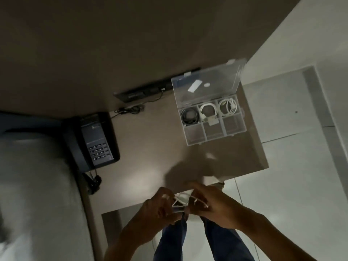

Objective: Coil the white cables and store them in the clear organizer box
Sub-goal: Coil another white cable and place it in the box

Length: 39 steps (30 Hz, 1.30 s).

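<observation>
A white cable (pixel 180 200) is stretched in loops between my two hands at the near edge of the table. My left hand (pixel 158 206) pinches one side of it and my right hand (pixel 209 202) grips the other side. The clear organizer box (pixel 233 134) stands open on the table's far right, its lid (pixel 207 81) tipped back. Its back row holds a dark coiled cable (pixel 189 114), a white coiled cable (pixel 207 110) and another white coil (pixel 228 107). The three front compartments look empty.
A dark desk phone (pixel 94 140) sits at the left of the brown table (pixel 146 157), its cord hanging off the edge. A black power strip (pixel 150 89) with a thin black wire lies against the wall. A bed lies to the left, tiled floor to the right.
</observation>
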{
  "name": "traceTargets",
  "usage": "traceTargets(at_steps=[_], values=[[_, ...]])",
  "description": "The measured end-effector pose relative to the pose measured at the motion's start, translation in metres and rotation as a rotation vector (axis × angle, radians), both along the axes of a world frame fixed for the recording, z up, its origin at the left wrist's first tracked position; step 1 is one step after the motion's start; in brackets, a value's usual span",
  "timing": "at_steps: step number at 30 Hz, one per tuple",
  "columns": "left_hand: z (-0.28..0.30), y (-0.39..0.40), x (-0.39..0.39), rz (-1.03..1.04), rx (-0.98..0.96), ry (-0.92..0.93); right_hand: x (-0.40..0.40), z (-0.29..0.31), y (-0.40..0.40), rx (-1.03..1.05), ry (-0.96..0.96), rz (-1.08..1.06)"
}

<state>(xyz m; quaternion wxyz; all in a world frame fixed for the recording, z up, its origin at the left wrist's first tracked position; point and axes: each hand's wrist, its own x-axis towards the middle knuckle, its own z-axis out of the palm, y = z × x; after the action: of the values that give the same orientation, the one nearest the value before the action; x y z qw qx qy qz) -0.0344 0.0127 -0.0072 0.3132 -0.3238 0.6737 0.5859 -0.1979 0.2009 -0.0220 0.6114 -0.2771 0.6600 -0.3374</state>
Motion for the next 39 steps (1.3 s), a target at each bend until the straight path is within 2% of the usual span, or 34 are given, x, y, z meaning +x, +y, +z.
traceTargets(at_steps=[4, 6, 9, 12, 13, 14, 15, 18, 20, 22, 24, 25, 26, 28, 30, 34, 37, 39], values=[[0.062, -0.024, -0.020, -0.018, -0.086, 0.098, -0.024, 0.060, -0.012, -0.123, 0.183, 0.022], [0.098, -0.034, -0.030, -0.018, -0.127, 0.162, -0.028, 0.093, -0.021, -0.102, 0.251, 0.101], [0.157, -0.042, -0.048, 0.039, -0.144, 0.255, -0.028, 0.151, -0.036, -0.073, 0.313, 0.102], [0.215, -0.047, -0.065, 0.014, -0.199, 0.364, -0.031, 0.215, -0.048, -0.056, 0.769, 0.240], [0.232, -0.047, -0.071, 0.020, -0.212, 0.405, -0.032, 0.234, -0.052, -0.062, 0.788, 0.231], [0.252, -0.049, -0.076, 0.036, -0.223, 0.454, -0.035, 0.255, -0.057, -0.061, 0.728, 0.198], [0.270, -0.052, -0.082, 0.057, -0.236, 0.496, -0.040, 0.278, -0.062, -0.072, 0.586, 0.124], [0.317, -0.061, -0.093, 0.138, -0.254, 0.538, -0.056, 0.335, -0.075, -0.057, -0.074, -0.063], [0.344, -0.064, -0.095, 0.216, -0.210, 0.605, -0.067, 0.367, -0.078, -0.077, -0.448, -0.192], [0.368, -0.064, -0.094, 0.281, -0.121, 0.668, -0.074, 0.392, -0.077, -0.176, -0.813, -0.333], [0.382, -0.059, -0.089, 0.280, -0.080, 0.655, -0.076, 0.413, -0.078, -0.317, -1.225, -0.523], [0.388, -0.055, -0.087, 0.262, -0.080, 0.626, -0.074, 0.421, -0.081, -0.415, -1.345, -0.622], [0.393, -0.049, -0.085, 0.228, -0.080, 0.604, -0.073, 0.428, -0.084, -0.488, -1.376, -0.722], [0.403, -0.037, -0.082, 0.148, -0.094, 0.625, -0.067, 0.442, -0.094, -0.560, -1.229, -0.834], [0.416, -0.028, -0.080, 0.072, -0.149, 0.647, -0.059, 0.453, -0.097, -0.593, -0.802, -0.820], [0.440, -0.030, -0.078, -0.074, -0.292, 0.613, -0.043, 0.465, -0.092, -0.499, 0.062, -0.709], [0.460, -0.038, -0.075, -0.090, -0.253, 0.612, -0.040, 0.473, -0.084, -0.504, 0.403, -0.567], [0.475, -0.044, -0.074, -0.132, -0.250, 0.642, -0.042, 0.477, -0.078, -0.466, 0.506, -0.411]])
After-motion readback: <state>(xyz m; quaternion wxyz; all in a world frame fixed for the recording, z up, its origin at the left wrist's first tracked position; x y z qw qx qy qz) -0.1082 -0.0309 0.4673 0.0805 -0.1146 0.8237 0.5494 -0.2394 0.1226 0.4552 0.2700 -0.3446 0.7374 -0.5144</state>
